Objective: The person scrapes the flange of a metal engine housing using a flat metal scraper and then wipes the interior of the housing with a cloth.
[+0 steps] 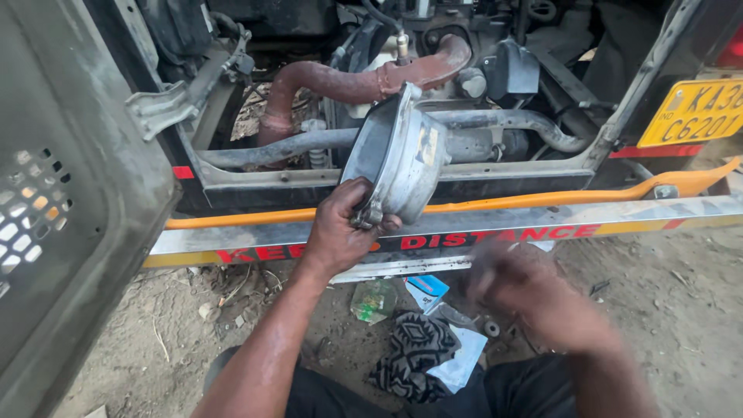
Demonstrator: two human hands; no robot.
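1. The left hand is gripping the lower rim of a round grey metal housing, fingers curled tight round a small clamp or bracket at its bottom edge. Holding it from beneath looks like a way of carrying its weight while keeping its dished face in view.

2. The metal housing is being held up in front of the open engine bay at the rear of a vehicle, tilted on edge, above the bumper bar and just below the rusty red pipe. It is touching only the hand, as far as I can tell.

3. The right hand is hanging low over the ground, blurred by motion; I cannot tell whether it is closed on anything or spread. It is hovering near the small things lying below the bumper.

4. On the dirt ground, between the knees, a patterned dark cloth is lying with a pale sheet, a small blue box and a greenish clear bag nearby, all within arm's reach of the work.

5. The grey hatch door is standing swung open at the left, leaving the bay exposed.

6. A yellow plate is sitting at the right of the opening.
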